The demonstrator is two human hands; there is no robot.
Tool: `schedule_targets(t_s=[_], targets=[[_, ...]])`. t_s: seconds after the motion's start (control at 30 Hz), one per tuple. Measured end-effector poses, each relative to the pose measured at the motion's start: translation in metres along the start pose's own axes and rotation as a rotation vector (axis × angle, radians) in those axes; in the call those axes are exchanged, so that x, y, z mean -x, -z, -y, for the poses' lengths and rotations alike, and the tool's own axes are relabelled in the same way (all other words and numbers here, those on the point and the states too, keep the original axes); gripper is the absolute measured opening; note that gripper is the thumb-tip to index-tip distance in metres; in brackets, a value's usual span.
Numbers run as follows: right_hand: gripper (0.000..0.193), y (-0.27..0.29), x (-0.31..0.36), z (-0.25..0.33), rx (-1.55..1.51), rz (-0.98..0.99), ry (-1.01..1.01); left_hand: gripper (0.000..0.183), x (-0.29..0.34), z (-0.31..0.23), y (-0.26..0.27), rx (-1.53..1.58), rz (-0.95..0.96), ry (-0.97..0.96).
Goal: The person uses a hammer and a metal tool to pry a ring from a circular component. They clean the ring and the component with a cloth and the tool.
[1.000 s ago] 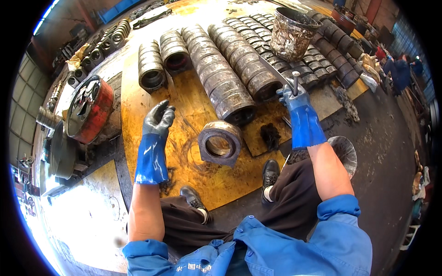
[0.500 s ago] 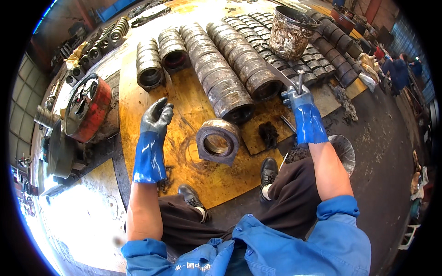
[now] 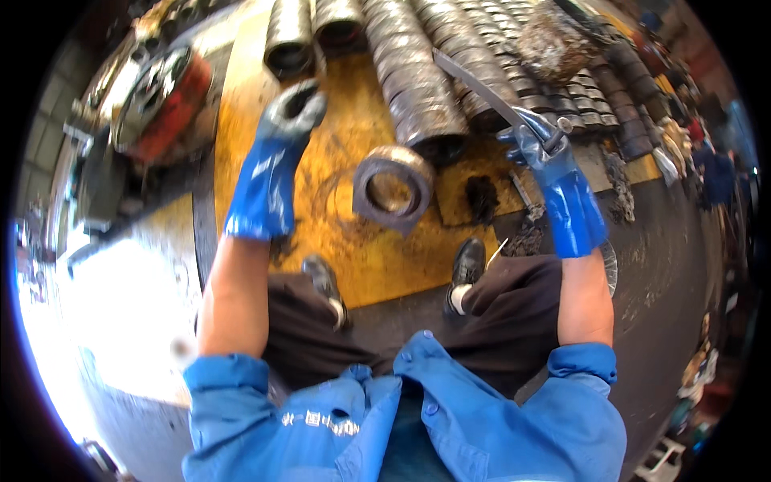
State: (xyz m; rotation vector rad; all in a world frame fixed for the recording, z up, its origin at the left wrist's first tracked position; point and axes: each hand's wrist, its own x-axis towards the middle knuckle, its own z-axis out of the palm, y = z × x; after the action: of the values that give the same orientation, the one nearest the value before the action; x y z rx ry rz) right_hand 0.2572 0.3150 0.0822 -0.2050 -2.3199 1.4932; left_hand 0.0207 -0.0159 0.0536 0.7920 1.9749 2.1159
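Note:
In my right hand, closed in a blue rubber glove, is a long flat metal blade pointing up and to the left. A short metal rod with a round head also sticks out of this grip. My left hand, in a matching glove, hovers over the yellow board; its fingers are loosely curled and somewhat blurred, with no object visible in them. Between my hands, nearer my feet, a thick metal ring with an angular flange lies on the board. Neither hand touches it.
Rows of stacked metal rings lie beyond my hands. A grimy bucket stands on them at right. To the left is a red drum. Dark matted scraps lie on the board near my right shoe.
The view has tilted, so the scene sits higher in the picture. My left hand has moved a little farther forward. My right hand, still holding the blade and rod, has drawn slightly nearer.

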Motion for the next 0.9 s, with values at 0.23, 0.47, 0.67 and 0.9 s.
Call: schedule_targets(t_s=[0.23,0.47,0.67,0.9], targets=[[0.025,-0.063,0.037,-0.031,0.039,0.361,-0.301,0.045,-0.003,-0.007,0.009,-0.216,-0.095,-0.072],[0.018,-0.110,0.054,-0.104,-0.072,0.347,-0.647,0.036,0.001,-0.023,0.014,-0.176,-0.130,-0.018],[0.023,-0.161,0.035,-0.084,0.512,0.513,-0.544,0.036,0.010,-0.057,0.019,-0.190,-0.231,0.025],[0.027,-0.199,-0.006,-0.091,0.675,0.591,-0.573,0.034,0.014,-0.053,0.034,-0.172,-0.264,-0.003]])
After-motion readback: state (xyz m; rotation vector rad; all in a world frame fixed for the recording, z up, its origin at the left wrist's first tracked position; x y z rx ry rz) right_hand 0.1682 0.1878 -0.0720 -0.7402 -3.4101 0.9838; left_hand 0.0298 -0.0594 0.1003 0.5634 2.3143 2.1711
